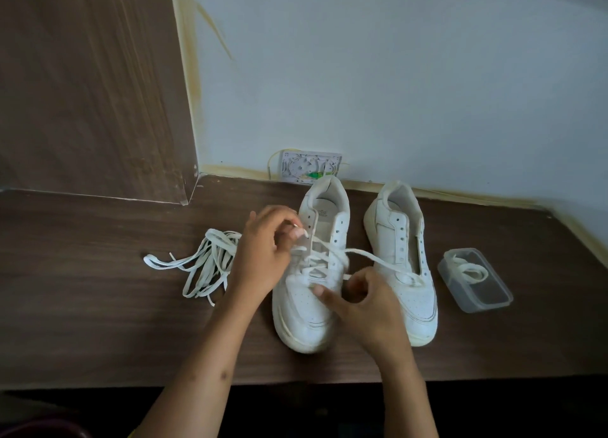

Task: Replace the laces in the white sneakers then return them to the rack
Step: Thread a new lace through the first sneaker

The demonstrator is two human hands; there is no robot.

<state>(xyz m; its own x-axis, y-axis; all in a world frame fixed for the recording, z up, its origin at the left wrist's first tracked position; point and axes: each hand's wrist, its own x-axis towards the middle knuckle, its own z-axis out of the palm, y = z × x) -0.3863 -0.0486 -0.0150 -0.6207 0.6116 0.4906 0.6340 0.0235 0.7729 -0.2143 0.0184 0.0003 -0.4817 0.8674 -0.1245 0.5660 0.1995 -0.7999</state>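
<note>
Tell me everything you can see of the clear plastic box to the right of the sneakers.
The clear plastic box is a small, rounded-corner rectangular container of translucent plastic with no lid on it. It sits flat on the dark wood-look surface, just right of the unlaced right-hand sneaker, apart from it. A coiled whitish lace lies inside at its far end. Neither hand touches it.

Dim, flat indoor light, soft faint shadows, slight overall blur, wide-angle bending at edges, dark bottom strip
</note>
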